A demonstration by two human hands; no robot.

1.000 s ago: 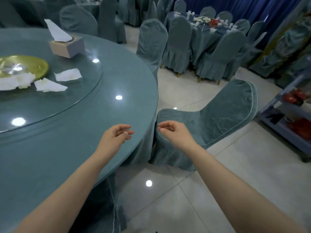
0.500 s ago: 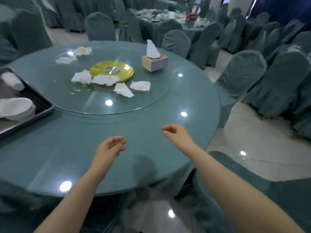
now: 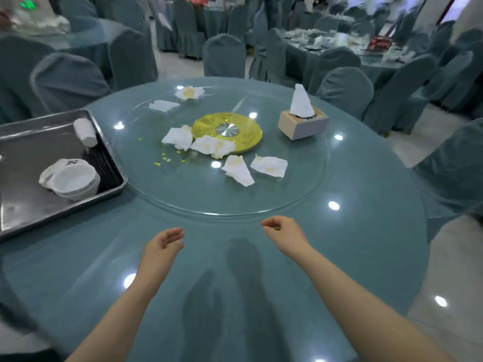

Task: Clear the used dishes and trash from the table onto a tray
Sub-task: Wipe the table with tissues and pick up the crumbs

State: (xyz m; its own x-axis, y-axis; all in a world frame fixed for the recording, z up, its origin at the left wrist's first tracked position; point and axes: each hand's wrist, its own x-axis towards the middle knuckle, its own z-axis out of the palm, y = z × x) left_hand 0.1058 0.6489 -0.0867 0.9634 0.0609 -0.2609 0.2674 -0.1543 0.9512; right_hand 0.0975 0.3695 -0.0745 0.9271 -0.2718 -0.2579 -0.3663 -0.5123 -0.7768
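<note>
A steel tray (image 3: 28, 205) sits at the table's left edge and holds stacked white bowls (image 3: 74, 181), dark chopsticks (image 3: 105, 165) and a white cup (image 3: 85, 131) lying on its side. Several crumpled stained napkins (image 3: 211, 146) lie on the glass turntable (image 3: 300, 178) around a gold centre disc (image 3: 243, 133). Two more napkins (image 3: 189, 92) lie at the far side. Small yellow crumbs (image 3: 163, 160) dot the glass. My left hand (image 3: 163, 244) and my right hand (image 3: 285, 232) hover empty over the near tablecloth, fingers loosely curled.
A tissue box (image 3: 303, 124) with a tissue sticking up stands on the turntable's right. Covered chairs (image 3: 345, 90) ring the round table (image 3: 366, 231). Other set tables (image 3: 339, 45) fill the hall behind. Tiled floor (image 3: 449, 270) shows at the right.
The view has swung left from the chair and floor to face the table; the tray and turntable are now fully in sight. Both hands stay empty in front of me.
</note>
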